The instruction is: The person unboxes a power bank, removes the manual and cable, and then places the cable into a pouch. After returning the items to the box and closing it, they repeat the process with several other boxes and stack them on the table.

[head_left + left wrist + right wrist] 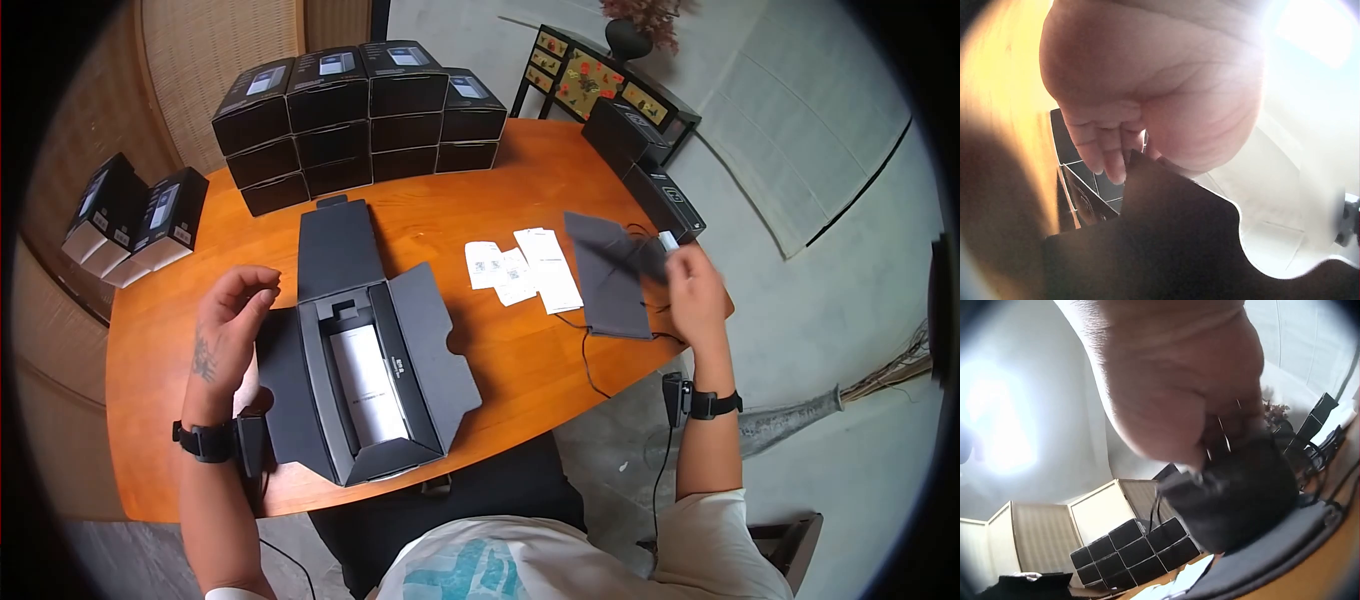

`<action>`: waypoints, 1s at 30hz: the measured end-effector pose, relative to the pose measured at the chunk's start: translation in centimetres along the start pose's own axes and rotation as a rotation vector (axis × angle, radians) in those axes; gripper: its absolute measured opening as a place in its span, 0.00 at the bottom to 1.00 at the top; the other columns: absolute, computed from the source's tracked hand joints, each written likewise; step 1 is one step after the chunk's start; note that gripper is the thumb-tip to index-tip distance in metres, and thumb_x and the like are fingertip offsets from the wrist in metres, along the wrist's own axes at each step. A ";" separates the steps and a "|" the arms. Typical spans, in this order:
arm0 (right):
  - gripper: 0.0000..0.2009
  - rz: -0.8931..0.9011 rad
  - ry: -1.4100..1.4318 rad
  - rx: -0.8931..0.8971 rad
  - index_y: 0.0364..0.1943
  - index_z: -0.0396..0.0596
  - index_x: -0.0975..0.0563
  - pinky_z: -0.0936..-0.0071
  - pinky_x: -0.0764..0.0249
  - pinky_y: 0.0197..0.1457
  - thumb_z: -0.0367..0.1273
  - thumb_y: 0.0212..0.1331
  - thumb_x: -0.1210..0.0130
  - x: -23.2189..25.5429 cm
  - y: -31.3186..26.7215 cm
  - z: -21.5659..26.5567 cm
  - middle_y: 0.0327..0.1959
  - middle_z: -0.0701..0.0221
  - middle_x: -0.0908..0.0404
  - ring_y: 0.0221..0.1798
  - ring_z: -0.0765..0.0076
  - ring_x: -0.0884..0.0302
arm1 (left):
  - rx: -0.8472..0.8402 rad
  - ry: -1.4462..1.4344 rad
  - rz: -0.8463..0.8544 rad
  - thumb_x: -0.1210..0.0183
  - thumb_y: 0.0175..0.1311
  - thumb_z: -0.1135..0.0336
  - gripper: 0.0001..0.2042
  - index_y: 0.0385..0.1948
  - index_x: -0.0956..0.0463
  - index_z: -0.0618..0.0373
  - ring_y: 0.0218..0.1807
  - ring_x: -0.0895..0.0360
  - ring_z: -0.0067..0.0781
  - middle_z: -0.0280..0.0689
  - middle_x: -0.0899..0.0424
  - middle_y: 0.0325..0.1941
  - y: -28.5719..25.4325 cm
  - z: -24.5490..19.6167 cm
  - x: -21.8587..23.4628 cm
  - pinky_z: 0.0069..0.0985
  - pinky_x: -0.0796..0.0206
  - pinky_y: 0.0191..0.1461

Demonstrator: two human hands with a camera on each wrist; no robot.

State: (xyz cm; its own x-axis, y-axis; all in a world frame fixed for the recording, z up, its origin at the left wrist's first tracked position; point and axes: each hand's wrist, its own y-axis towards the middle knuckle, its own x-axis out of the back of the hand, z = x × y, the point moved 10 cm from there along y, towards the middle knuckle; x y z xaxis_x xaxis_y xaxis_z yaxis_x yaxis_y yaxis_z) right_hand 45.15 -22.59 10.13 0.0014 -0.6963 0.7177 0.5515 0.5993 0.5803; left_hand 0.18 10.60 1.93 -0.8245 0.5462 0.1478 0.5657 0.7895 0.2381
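Note:
My right hand (695, 290) pinches a black drawstring pouch (1235, 494) by its top, over a dark grey flat case (612, 285). The pouch is blurred in the head view, and a small white item (668, 240) shows by the fingertips. My left hand (232, 325) hovers with loosely bent fingers over the left flap of an opened black box (425, 355); nothing shows between its fingers. Inside the box lies a white sheet (368, 385) in a narrow recess, and the lid flap (338, 250) is folded back.
White printed papers (548, 270) lie mid-table beside the case. Thin black cables (586, 360) run past the case and over the table edge. Stacked black boxes (335, 155) stand at the back, others (165, 215) at left, and more (665, 200) at back right.

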 end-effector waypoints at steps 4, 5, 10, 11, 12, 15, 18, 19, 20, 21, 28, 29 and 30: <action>0.07 -0.650 0.188 0.114 0.45 0.39 0.24 0.76 0.27 0.45 0.29 0.74 0.48 8.7 0.4 2.3 0.37 0.71 0.23 0.38 0.76 0.27 | -0.009 0.007 -0.006 0.41 0.72 0.74 0.08 0.49 0.20 0.62 0.52 0.22 0.24 0.33 0.17 0.47 0.1 -0.2 0.0 0.23 0.31 0.61; 0.07 -0.750 0.211 0.199 0.47 0.38 0.25 0.78 0.29 0.44 0.29 0.75 0.48 10.8 -0.1 5.2 0.38 0.73 0.25 0.38 0.79 0.30 | -0.013 0.005 -0.002 0.41 0.71 0.74 0.09 0.49 0.21 0.61 0.53 0.22 0.25 0.34 0.18 0.49 0.1 -0.1 0.0 0.23 0.31 0.61; 0.07 -0.404 0.513 0.504 0.46 0.39 0.24 0.70 0.25 0.46 0.23 0.65 0.46 8.4 -2.1 20.6 0.41 0.68 0.22 0.43 0.67 0.24 | -0.407 0.284 0.060 0.33 0.66 0.57 0.26 0.61 0.27 0.60 0.66 0.30 0.33 0.40 0.30 0.67 -1.4 -6.3 -1.8 0.31 0.37 0.67; 0.07 -0.195 0.484 0.653 0.43 0.40 0.23 0.67 0.24 0.48 0.22 0.61 0.44 5.9 -2.5 24.8 0.42 0.65 0.21 0.45 0.61 0.22 | -0.487 0.339 -0.014 0.28 0.60 0.47 0.36 0.66 0.31 0.59 0.71 0.33 0.38 0.43 0.34 0.72 -2.3 -8.4 -2.5 0.36 0.41 0.72; 0.08 -0.017 0.483 0.767 0.41 0.40 0.22 0.63 0.22 0.49 0.21 0.57 0.42 3.3 -3.1 27.9 0.43 0.62 0.19 0.46 0.55 0.20 | -0.652 0.410 -0.028 0.27 0.58 0.47 0.39 0.66 0.31 0.62 0.70 0.32 0.43 0.47 0.34 0.71 -3.4 -10.2 -3.4 0.37 0.40 0.71; 0.05 0.154 0.737 0.782 0.35 0.43 0.23 0.57 0.22 0.42 0.26 0.56 0.39 -3.4 -4.7 33.7 0.36 0.62 0.22 0.40 0.50 0.19 | -0.762 0.534 0.101 0.22 0.51 0.49 0.44 0.66 0.32 0.65 0.73 0.33 0.51 0.54 0.30 0.67 -6.0 -10.8 -5.1 0.44 0.42 0.75; 0.07 0.254 0.827 0.668 0.31 0.45 0.23 0.59 0.21 0.40 0.32 0.57 0.39 -7.4 -5.4 37.0 0.34 0.61 0.23 0.39 0.52 0.19 | -0.532 0.313 0.049 0.23 0.51 0.54 0.43 0.66 0.35 0.63 0.68 0.30 0.42 0.46 0.27 0.65 -5.8 -8.2 -3.7 0.38 0.40 0.72; 0.06 0.288 0.816 0.660 0.30 0.44 0.23 0.59 0.21 0.41 0.31 0.57 0.40 -8.0 -5.6 37.8 0.34 0.61 0.24 0.39 0.52 0.19 | -0.470 0.247 -0.047 0.25 0.52 0.54 0.39 0.64 0.34 0.60 0.63 0.28 0.35 0.41 0.25 0.62 -5.8 -6.9 -2.8 0.32 0.39 0.69; 0.06 0.295 0.835 0.660 0.31 0.44 0.24 0.59 0.21 0.42 0.31 0.57 0.40 -8.8 -5.7 38.2 0.34 0.61 0.23 0.38 0.51 0.19 | -0.490 0.341 -0.061 0.26 0.54 0.51 0.41 0.67 0.37 0.59 0.64 0.27 0.35 0.39 0.24 0.62 -5.6 -6.1 -2.0 0.33 0.37 0.69; 0.06 0.305 0.855 0.660 0.31 0.43 0.24 0.59 0.22 0.42 0.30 0.57 0.41 -9.1 -5.5 38.6 0.34 0.60 0.23 0.38 0.51 0.19 | -0.458 0.312 0.007 0.26 0.55 0.54 0.43 0.70 0.40 0.60 0.67 0.29 0.36 0.40 0.27 0.65 -5.3 -6.1 -2.5 0.34 0.39 0.71; 0.03 0.631 1.425 0.256 0.32 0.40 0.26 0.67 0.26 0.37 0.25 0.59 0.44 -9.4 -4.1 36.5 0.29 0.64 0.21 0.32 0.65 0.22 | -0.518 0.358 -0.049 0.36 0.66 0.62 0.37 0.75 0.44 0.63 0.72 0.32 0.44 0.43 0.31 0.72 -5.6 -7.3 -3.0 0.40 0.41 0.76; 0.04 0.595 1.356 0.275 0.32 0.41 0.26 0.68 0.26 0.36 0.25 0.59 0.43 -9.3 -3.9 36.0 0.29 0.64 0.21 0.31 0.66 0.22 | -0.557 0.292 -0.095 0.41 0.71 0.62 0.33 0.74 0.43 0.64 0.71 0.30 0.46 0.44 0.29 0.70 -5.5 -8.8 -3.7 0.42 0.41 0.76; 0.04 0.558 1.287 0.293 0.31 0.41 0.26 0.68 0.26 0.36 0.26 0.59 0.42 -9.6 -3.8 35.3 0.28 0.64 0.20 0.31 0.67 0.21 | -0.654 0.392 -0.139 0.41 0.70 0.64 0.30 0.72 0.39 0.65 0.69 0.28 0.50 0.46 0.26 0.67 -6.2 -8.7 -2.5 0.44 0.40 0.75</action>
State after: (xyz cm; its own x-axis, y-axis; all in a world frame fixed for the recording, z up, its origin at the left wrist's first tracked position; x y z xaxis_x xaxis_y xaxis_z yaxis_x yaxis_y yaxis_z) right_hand 13.58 -4.28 14.63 0.9851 -0.1188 0.1247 0.0383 0.8569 0.5141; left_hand -1.37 1.89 8.45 -0.9006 0.2192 0.3752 0.4346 0.4514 0.7794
